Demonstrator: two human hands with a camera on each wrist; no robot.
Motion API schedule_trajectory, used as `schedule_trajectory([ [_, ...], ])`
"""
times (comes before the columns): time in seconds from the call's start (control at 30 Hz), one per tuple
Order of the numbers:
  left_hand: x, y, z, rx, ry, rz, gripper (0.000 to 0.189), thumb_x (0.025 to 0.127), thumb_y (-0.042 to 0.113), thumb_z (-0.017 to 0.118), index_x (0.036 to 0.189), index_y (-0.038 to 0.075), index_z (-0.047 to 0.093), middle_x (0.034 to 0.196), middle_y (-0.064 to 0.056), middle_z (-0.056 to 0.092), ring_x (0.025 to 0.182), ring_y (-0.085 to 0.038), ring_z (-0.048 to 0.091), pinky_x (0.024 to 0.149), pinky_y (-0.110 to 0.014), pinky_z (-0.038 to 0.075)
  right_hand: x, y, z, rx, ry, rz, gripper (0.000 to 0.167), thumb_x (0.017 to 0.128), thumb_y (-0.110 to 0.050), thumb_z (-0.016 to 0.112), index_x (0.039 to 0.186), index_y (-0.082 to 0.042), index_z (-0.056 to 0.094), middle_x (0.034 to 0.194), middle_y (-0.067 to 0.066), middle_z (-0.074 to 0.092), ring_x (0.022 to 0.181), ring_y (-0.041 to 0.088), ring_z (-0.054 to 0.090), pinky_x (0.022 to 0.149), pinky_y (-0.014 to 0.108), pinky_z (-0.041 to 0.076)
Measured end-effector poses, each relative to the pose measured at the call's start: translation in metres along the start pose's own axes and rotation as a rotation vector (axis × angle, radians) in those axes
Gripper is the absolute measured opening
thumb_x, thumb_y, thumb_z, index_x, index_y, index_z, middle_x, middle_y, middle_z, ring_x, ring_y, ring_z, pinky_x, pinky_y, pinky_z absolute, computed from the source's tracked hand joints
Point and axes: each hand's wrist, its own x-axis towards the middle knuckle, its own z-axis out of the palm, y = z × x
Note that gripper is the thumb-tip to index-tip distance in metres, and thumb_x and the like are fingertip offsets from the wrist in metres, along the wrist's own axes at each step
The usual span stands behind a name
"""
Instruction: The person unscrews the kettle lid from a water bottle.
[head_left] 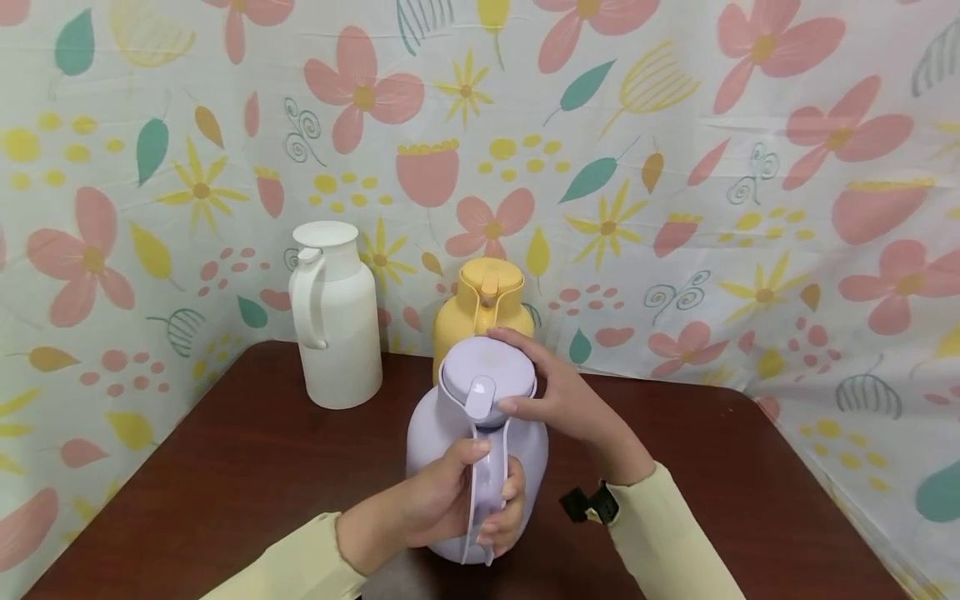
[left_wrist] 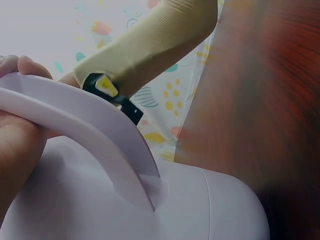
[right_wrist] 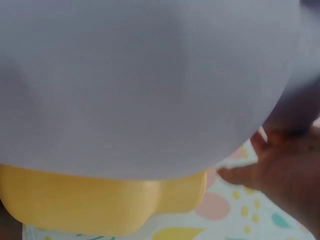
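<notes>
A lavender thermos jug (head_left: 427,446) stands near the middle of the dark table, its handle turned toward me. My left hand (head_left: 438,500) grips that handle (left_wrist: 107,127), thumb on the near side and fingers wrapped round the right. Up at the top, my right hand (head_left: 566,396) holds the round lid (head_left: 498,362) from its right side, with the thumb by the lever and a finger reaching behind. In the right wrist view the jug's body fills most of the picture and hides part of that hand.
Right behind the lavender jug is a yellow jug (head_left: 483,312), partly covered by it. A white jug (head_left: 341,333) stands at the back left of the table (head_left: 660,467). Patterned cloth (head_left: 637,208) hangs behind the table.
</notes>
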Motion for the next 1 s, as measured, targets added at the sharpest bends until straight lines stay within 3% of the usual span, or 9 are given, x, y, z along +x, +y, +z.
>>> schedule_trajectory([
  [0.1, 0.002, 0.000, 0.000, 0.000, -0.001, -0.001, 0.045, 0.097, 0.070, 0.034, 0.090, 0.027, 0.047, 0.070, 0.017, 0.050, 0.060, -0.003, 0.045, 0.067, -0.024, 0.044, 0.003, 0.006, -0.008, 0.042, -0.071, -0.044, 0.083, 0.090, -0.038, 0.078, 0.153, -0.001, 0.040, 0.149, 0.027, 0.049, 0.122, 0.000, 0.052, 0.102, 0.017, 0.045],
  [0.23, 0.002, 0.001, -0.001, 0.002, -0.001, -0.012, 0.045, 0.096, 0.070, 0.035, 0.088, 0.028, 0.046, 0.069, 0.017, 0.049, 0.059, -0.003, 0.044, 0.066, -0.024, 0.043, 0.008, 0.008, -0.015, 0.095, -0.172, -0.029, 0.086, 0.090, -0.039, 0.077, 0.155, -0.002, 0.035, 0.142, 0.026, 0.052, 0.119, 0.004, 0.055, 0.100, 0.021, 0.048],
  [0.5, 0.002, 0.001, 0.000, -0.005, 0.000, -0.021, 0.046, 0.095, 0.071, 0.036, 0.088, 0.026, 0.046, 0.070, 0.017, 0.049, 0.060, -0.003, 0.044, 0.068, -0.024, 0.043, 0.023, 0.005, -0.038, 0.086, -0.392, -0.003, 0.094, 0.090, -0.046, 0.075, 0.157, -0.001, 0.028, 0.152, 0.022, 0.042, 0.128, 0.003, 0.049, 0.105, 0.021, 0.044],
  [0.63, 0.004, 0.001, 0.001, -0.007, 0.000, -0.021, 0.046, 0.095, 0.071, 0.037, 0.088, 0.026, 0.046, 0.070, 0.017, 0.048, 0.060, -0.003, 0.044, 0.068, -0.024, 0.044, 0.032, 0.005, -0.048, 0.099, -0.498, -0.019, 0.095, 0.090, -0.044, 0.076, 0.158, 0.000, 0.026, 0.152, 0.007, 0.044, 0.130, 0.003, 0.047, 0.107, 0.020, 0.042],
  [0.77, 0.003, 0.000, 0.000, -0.013, -0.002, -0.026, 0.046, 0.094, 0.071, 0.037, 0.089, 0.027, 0.046, 0.070, 0.017, 0.048, 0.061, -0.003, 0.044, 0.068, -0.024, 0.044, 0.041, 0.009, -0.052, 0.183, -0.605, -0.019, 0.096, 0.091, -0.036, 0.077, 0.159, 0.002, 0.021, 0.146, -0.006, 0.048, 0.129, 0.007, 0.051, 0.108, 0.022, 0.045],
  [1.0, 0.001, 0.000, -0.001, -0.011, 0.001, -0.018, 0.046, 0.095, 0.072, 0.036, 0.089, 0.027, 0.046, 0.070, 0.017, 0.048, 0.060, -0.003, 0.043, 0.068, -0.024, 0.042, 0.051, 0.007, -0.054, 0.242, -0.686, 0.031, 0.100, 0.088, -0.039, 0.080, 0.160, -0.001, 0.021, 0.146, -0.007, 0.050, 0.130, 0.009, 0.052, 0.107, 0.024, 0.047],
])
